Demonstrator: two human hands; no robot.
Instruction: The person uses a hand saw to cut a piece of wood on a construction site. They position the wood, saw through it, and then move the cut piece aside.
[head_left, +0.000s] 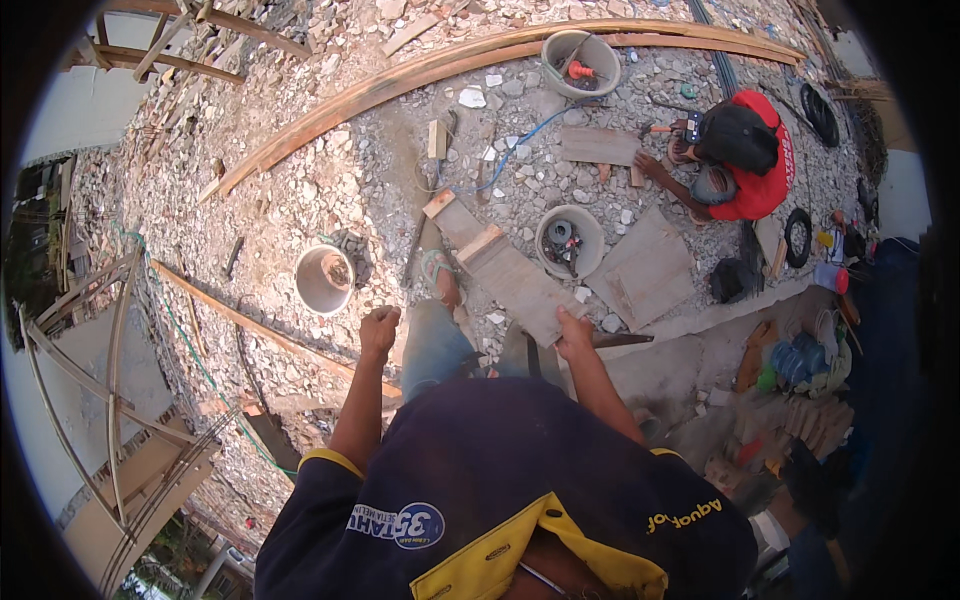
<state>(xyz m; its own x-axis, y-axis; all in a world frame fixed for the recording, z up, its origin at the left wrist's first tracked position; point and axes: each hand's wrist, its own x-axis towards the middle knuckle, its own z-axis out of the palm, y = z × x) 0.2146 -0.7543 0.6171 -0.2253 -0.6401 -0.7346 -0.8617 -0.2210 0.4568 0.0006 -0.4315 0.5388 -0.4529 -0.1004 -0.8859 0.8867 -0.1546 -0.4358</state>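
Note:
My right hand (574, 333) grips the near end of a wide wooden board (522, 284), thumb on top of it. The board slants away to the far left over the rubble, and a short wooden crosspiece (481, 245) lies across it. To the left, in front of my knee, my left hand (380, 328) is closed like a fist; whatever it may hold is hidden. Between the hands are my legs, with one sandalled foot (440, 272) beside the board. Just right of the board stands a bucket (597, 235) with a dark tool in it.
A co-worker in a red shirt (752, 185) crouches at the right beside a small board (600, 146). Another bucket (325, 280) stands left, and one more (581, 65) at the back. Long timbers (380, 92) cross the rubble. A flat panel (645, 270) lies right.

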